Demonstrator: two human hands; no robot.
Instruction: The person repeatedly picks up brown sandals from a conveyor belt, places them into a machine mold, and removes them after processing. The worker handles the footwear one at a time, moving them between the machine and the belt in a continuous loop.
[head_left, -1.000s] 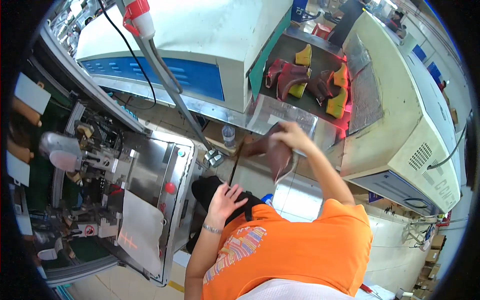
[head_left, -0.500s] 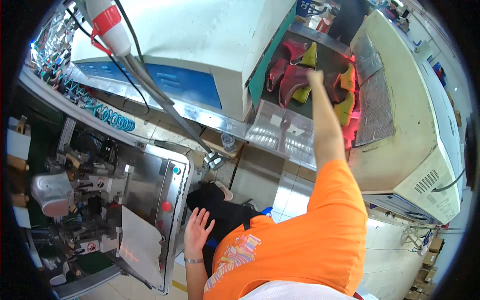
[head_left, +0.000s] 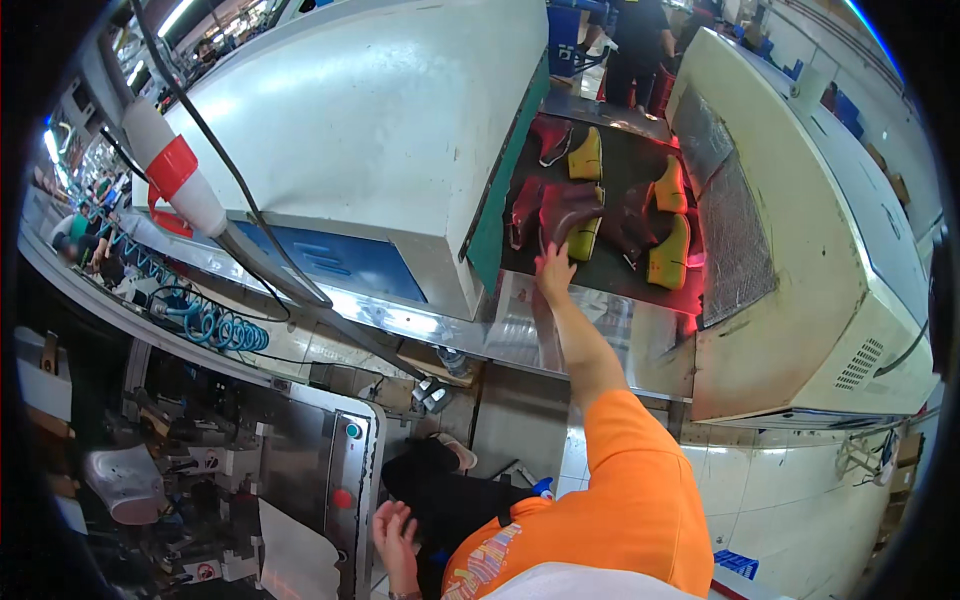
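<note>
My right arm reaches forward to a dark conveyor bed, where several boot-shaped pieces lie. My right hand, fingers apart, is at the near edge of a dark red boot upper; light contact cannot be ruled out. Beside that upper is a yellow-green piece. Another yellow-green piece and a dark red upper lie to the right, in red light. My left hand hangs near my body with loosely curled fingers and holds nothing visible, close to the metal control panel.
White machine housings stand left and right of the conveyor bed. At lower left is a machine with a rounded metal form and a red button. A red-and-white plug hangs on a pole. A person stands beyond.
The view has shifted. My right hand, closed at the dark red upper before, has drawn back toward me and its fingers have opened. My left hand has dropped lower, fingers more curled.
</note>
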